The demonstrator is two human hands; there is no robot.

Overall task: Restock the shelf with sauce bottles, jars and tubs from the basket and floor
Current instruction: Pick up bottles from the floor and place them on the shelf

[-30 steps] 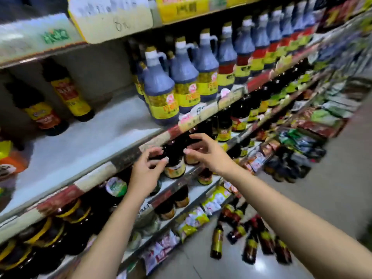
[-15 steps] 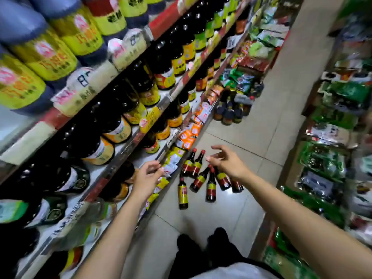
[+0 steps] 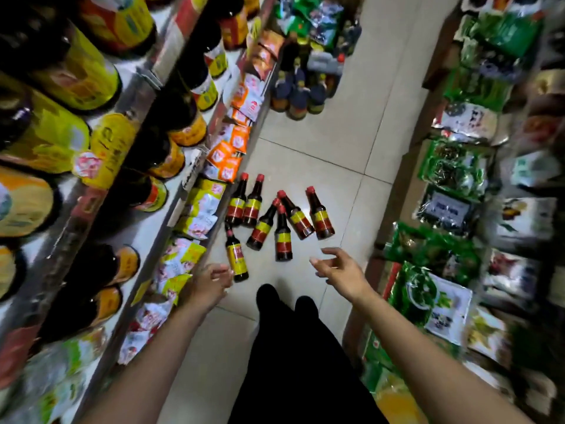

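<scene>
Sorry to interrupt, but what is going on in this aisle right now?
A person stands in a shop aisle and reaches both hands down toward seven small sauce bottles on the floor. The left hand is almost at the nearest bottle. The right hand is open, short of the others. Neither holds anything yet. The shelf is on the left.

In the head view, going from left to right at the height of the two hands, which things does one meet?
Yellow sachets on the low shelf → left hand → nearest sauce bottle lying on the floor → right hand → green packets.
</scene>
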